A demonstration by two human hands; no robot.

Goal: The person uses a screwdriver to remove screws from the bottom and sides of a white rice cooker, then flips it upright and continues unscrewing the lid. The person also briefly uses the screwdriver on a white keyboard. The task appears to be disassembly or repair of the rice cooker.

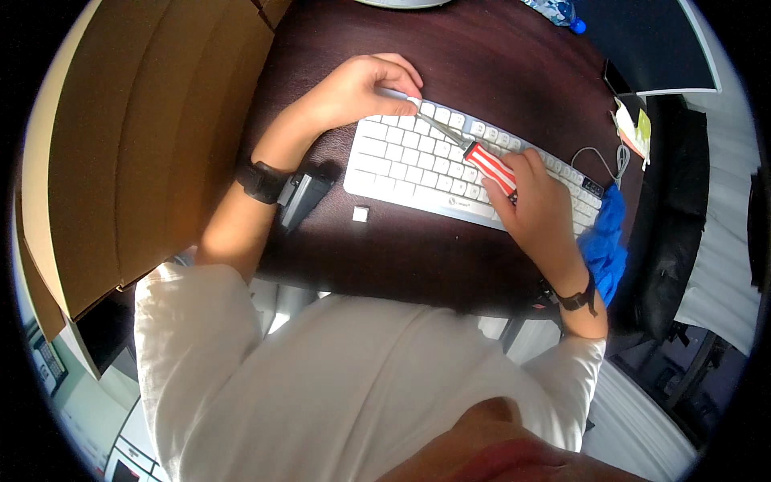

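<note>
A white keyboard [474,206] lies aslant on the dark table in front of me. My right hand [536,201] is wrapped round the red-and-white striped handle of a screwdriver [488,165]. Its metal shaft points up and left, with the tip at the keyboard's far row of keys. My left hand [365,92] is at the far left corner of the keyboard, thumb and forefinger closed about a white keycap [414,102] beside the screwdriver tip. Whether that keycap is still seated cannot be made out. A loose white keycap [361,214] lies on the table near the keyboard's front edge.
Cardboard [169,128] rises along the table's left side. A blue cloth or bag [604,245] lies by the keyboard's right end, near a grey cable [620,163]. A monitor [654,44] stands at the far right. A dark device [307,201] is at my left wrist.
</note>
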